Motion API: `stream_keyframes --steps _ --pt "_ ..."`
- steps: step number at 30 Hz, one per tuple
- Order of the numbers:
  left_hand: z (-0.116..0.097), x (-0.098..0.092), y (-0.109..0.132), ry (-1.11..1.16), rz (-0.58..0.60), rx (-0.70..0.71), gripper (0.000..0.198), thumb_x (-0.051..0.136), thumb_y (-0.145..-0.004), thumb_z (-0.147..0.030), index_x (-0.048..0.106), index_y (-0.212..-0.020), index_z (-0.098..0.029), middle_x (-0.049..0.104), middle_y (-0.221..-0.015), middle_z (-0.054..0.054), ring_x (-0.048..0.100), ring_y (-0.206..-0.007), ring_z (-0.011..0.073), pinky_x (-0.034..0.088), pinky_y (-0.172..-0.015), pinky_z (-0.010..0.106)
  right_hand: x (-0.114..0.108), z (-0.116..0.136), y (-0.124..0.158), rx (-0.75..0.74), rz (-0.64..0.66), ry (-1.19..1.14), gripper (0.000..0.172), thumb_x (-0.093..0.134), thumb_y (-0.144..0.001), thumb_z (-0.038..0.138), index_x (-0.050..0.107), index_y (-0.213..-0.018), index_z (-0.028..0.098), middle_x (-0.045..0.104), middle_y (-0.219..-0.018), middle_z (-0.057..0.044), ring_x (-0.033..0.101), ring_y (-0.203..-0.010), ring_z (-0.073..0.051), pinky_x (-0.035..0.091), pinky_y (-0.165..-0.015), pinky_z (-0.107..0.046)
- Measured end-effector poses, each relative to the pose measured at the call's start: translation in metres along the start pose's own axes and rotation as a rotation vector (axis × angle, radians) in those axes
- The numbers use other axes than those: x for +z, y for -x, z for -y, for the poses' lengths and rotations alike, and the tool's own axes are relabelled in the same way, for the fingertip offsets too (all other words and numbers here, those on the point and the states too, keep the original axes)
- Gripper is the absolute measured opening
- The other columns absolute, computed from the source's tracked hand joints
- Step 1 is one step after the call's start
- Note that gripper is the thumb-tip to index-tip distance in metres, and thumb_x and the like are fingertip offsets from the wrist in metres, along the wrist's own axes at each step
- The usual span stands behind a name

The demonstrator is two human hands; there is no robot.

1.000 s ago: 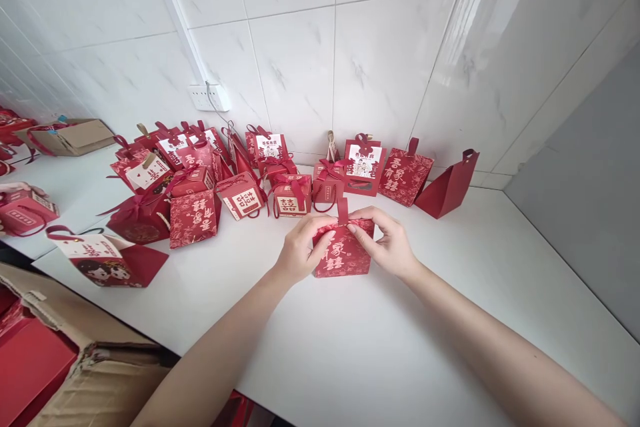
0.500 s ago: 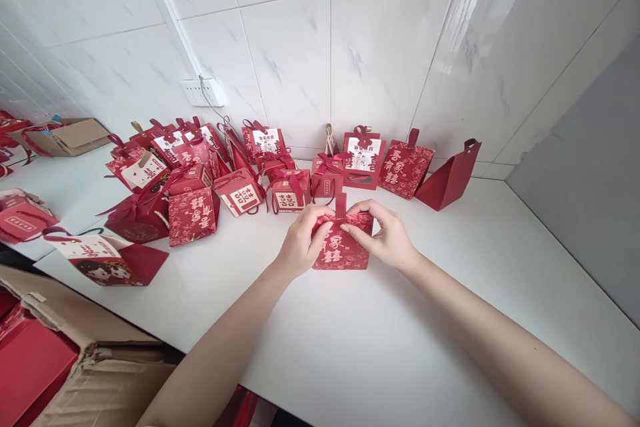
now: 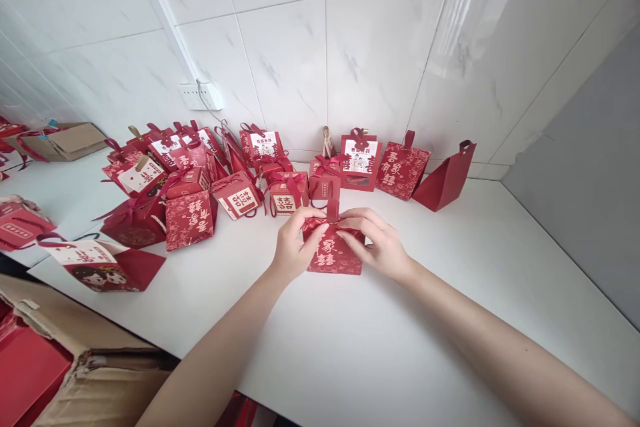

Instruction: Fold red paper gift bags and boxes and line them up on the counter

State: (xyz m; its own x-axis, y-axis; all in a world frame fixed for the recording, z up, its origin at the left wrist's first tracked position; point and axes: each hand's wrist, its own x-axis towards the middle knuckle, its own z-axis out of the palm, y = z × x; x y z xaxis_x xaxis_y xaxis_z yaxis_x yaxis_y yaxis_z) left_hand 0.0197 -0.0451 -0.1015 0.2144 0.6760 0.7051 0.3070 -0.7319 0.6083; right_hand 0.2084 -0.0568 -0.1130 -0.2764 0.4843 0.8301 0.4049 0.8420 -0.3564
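Note:
A red gift box [image 3: 336, 259] with pale characters stands on the white table in front of me, its ribbon loop [image 3: 333, 209] pointing up from the top edge. My left hand [image 3: 296, 243] pinches the box's upper left part between thumb and fingers. On the other side, my right hand [image 3: 376, 243] grips the top right, thumb on the front face and fingers along the top edge. Both sets of fingertips nearly meet below the ribbon loop and cover part of the printing. Just behind my hands sits a small red box with a bow [image 3: 325, 177].
Finished-looking gift boxes line the tiled wall, among them a patterned one [image 3: 403, 170] and a plain-sided one [image 3: 445, 177]. A box with cartoon faces [image 3: 100, 265] lies at left. An open cardboard carton [image 3: 100, 390] stands below the table's front left edge. Another person's hand [image 3: 20, 201] shows far left.
The view has shifted slightly. My right fingers have moved inward along the box's top edge, closer to the ribbon loop. My left hand keeps its pinch.

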Motion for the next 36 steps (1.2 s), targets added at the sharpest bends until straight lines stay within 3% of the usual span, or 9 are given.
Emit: stream_keyframes --steps 4,8,13,22,30,36 --pt "-0.001 -0.001 0.0 0.059 -0.006 -0.09 0.019 0.061 -0.082 -0.022 0.06 -0.101 -0.018 0.064 -0.096 0.005 0.061 -0.091 0.0154 0.049 -0.084 0.029 0.003 0.001 0.003 0.004 -0.05 -0.014 0.02 0.057 -0.087 0.016 0.059 -0.105 0.024 0.064 -0.104 -0.008 0.063 -0.096 -0.019 0.056 -0.08 -0.033" --pt "-0.007 -0.008 -0.004 0.043 0.02 -0.062 0.009 0.064 -0.08 -0.025 0.067 -0.084 -0.017 0.068 -0.086 0.005 0.064 -0.083 0.0164 0.051 -0.077 0.03 0.006 0.005 0.005 -0.014 -0.066 -0.01 0.021 0.057 -0.087 0.016 0.06 -0.106 0.024 0.066 -0.106 -0.008 0.064 -0.096 -0.019 0.057 -0.08 -0.033" --pt "-0.012 -0.013 -0.009 -0.007 0.025 -0.06 0.01 0.066 -0.078 -0.025 0.068 -0.07 -0.018 0.067 -0.072 0.002 0.062 -0.069 0.0139 0.05 -0.066 0.027 0.007 0.008 0.005 0.009 -0.025 -0.014 0.016 0.055 -0.088 0.018 0.061 -0.102 0.023 0.066 -0.107 -0.009 0.065 -0.096 -0.019 0.057 -0.08 -0.033" --pt "-0.007 -0.005 -0.009 0.056 -0.011 -0.169 0.012 0.066 -0.078 -0.027 0.067 -0.071 -0.016 0.067 -0.071 0.001 0.061 -0.068 0.0124 0.049 -0.066 0.025 0.01 0.005 0.006 0.009 -0.052 0.007 0.015 0.056 -0.086 0.016 0.061 -0.098 0.023 0.067 -0.104 -0.008 0.064 -0.093 -0.019 0.055 -0.076 -0.034" --pt "-0.009 -0.008 -0.008 0.123 0.028 -0.237 0.015 0.064 -0.079 -0.03 0.068 -0.076 -0.017 0.07 -0.077 0.002 0.064 -0.072 0.014 0.051 -0.068 0.025 0.002 0.001 0.002 -0.229 -0.036 0.346 0.028 0.062 -0.081 0.02 0.061 -0.108 0.029 0.059 -0.124 -0.006 0.055 -0.114 -0.027 0.046 -0.091 -0.045" --pt "-0.012 -0.011 -0.008 0.205 0.115 -0.27 0.019 0.062 -0.082 -0.033 0.067 -0.074 -0.016 0.067 -0.07 0.002 0.061 -0.065 0.0129 0.049 -0.063 0.024 -0.001 0.008 -0.002 -0.233 0.045 0.416 0.033 0.061 -0.082 0.02 0.061 -0.111 0.036 0.055 -0.13 -0.001 0.051 -0.119 -0.026 0.034 -0.105 -0.05"
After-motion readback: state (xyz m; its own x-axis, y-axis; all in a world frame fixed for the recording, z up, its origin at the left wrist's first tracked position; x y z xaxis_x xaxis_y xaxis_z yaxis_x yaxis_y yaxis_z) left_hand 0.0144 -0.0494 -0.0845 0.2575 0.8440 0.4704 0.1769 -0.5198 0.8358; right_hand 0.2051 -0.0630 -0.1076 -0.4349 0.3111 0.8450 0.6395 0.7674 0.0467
